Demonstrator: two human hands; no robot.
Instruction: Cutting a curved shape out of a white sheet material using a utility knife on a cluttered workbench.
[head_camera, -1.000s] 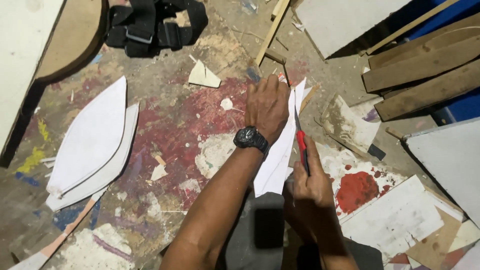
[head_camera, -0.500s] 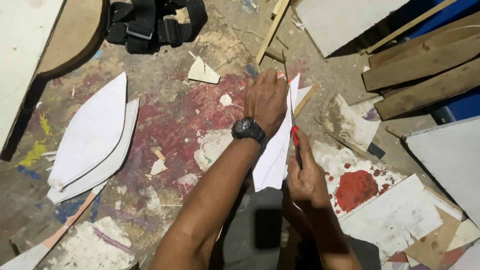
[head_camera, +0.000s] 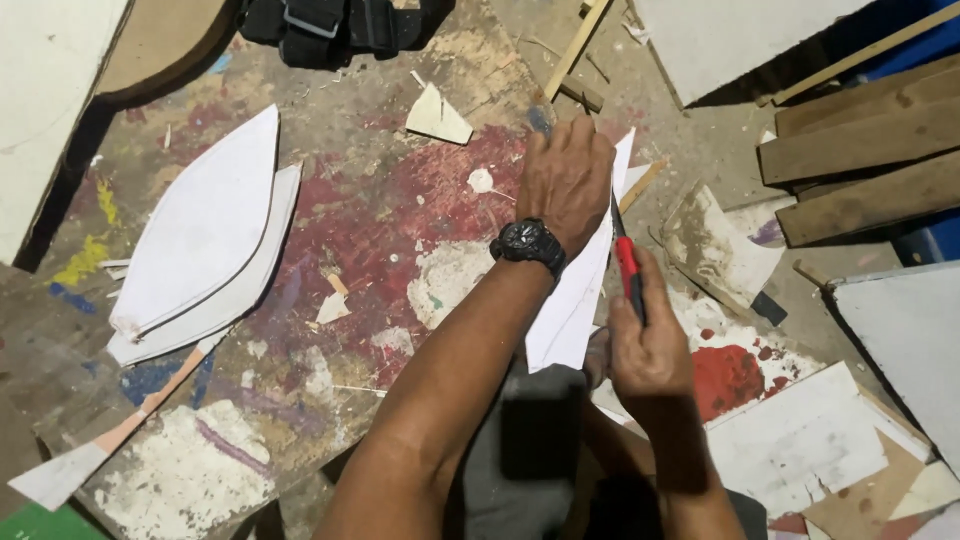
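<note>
The left hand (head_camera: 567, 180), a black watch (head_camera: 528, 245) on its wrist, lies flat with fingers together, pressing down a narrow pointed white sheet (head_camera: 575, 300) on the paint-stained counter (head_camera: 380, 230), just right of its middle. The right hand (head_camera: 650, 345) is closed around a red-handled utility knife (head_camera: 628, 270), whose blade runs along the sheet's right edge, touching it.

The sheet looks thin, light and fairly stiff, like card or foam board; it would probably slide under a blade unless pinned flat, and its slim tip seems easy to bend or snap. The broad middle, well clear of the cut line, looks the safest place to hold it.

Two stacked white leaf-shaped cutouts (head_camera: 200, 240) lie near the counter's left edge, well apart from the hands. A small triangular offcut (head_camera: 437, 115) sits near the far edge. Brown wooden planks (head_camera: 865, 150) lie at the far right corner, and flat white panels (head_camera: 800, 440) with red paint blotches at the near right. No packages, labels or signs can be made out.
</note>
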